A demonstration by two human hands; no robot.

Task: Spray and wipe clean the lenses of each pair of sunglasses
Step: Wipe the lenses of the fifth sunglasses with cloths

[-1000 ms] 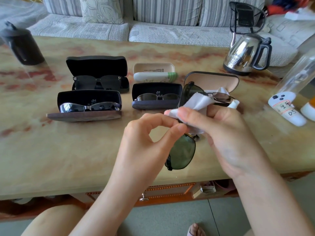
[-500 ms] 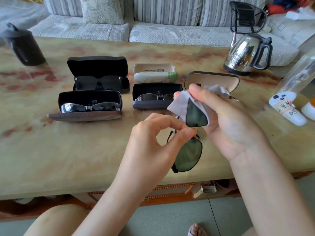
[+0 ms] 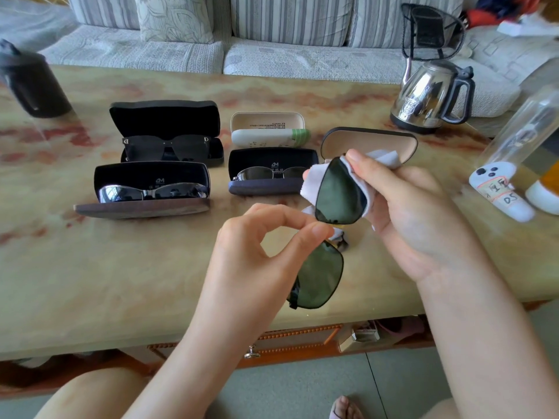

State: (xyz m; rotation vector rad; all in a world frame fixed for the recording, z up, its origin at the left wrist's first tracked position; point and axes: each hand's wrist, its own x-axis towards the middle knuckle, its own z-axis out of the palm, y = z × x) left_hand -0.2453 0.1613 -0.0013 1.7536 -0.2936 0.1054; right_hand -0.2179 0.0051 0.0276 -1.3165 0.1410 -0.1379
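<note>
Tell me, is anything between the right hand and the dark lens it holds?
Yes. A white cloth, folded round the upper lens, lies between that lens and the right hand. The left hand pinches the sunglasses at the middle bare, with nothing between.

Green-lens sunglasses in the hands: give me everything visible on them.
The sunglasses have two dark green lenses in thin black rims, with a gold-looking glint at the bridge; the temples are mostly hidden. They are held above the table near its front edge, turned so one lens sits above the other. The left hand pinches them at the bridge. The right hand holds a white cloth wrapped round the upper lens.
</note>
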